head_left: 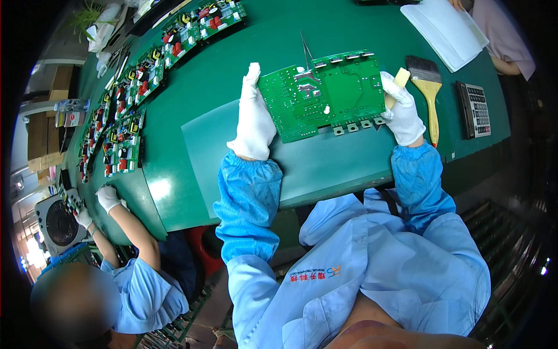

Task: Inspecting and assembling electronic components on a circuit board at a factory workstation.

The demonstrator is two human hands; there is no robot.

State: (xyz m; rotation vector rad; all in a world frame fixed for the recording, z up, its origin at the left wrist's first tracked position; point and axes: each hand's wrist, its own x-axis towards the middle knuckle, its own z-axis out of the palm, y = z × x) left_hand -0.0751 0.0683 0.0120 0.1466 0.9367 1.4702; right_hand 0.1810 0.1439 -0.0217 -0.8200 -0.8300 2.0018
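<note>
A green circuit board (325, 96) is held up over the table, its solder side facing me and tilted slightly. Metal tabs stick out along its lower edge, and white blobs and a dark patch show on its face. My left hand (254, 119), in a white glove, grips the board's left edge with the thumb side pointing up. At the right edge my right hand (404, 113), gloved as well, is closed round a pale yellow flat stick (401, 78) and touches the board. What the stick ends in is hidden.
Right of my right hand lie a wide brush (429, 87) and a calculator (475, 110). Behind them are white papers (444, 35) and another person's arm (505, 65). Thin dark prongs (305, 49) show beyond the board. Populated boards (139, 81) line the left; a co-worker's gloved hand (108, 198) rests nearby.
</note>
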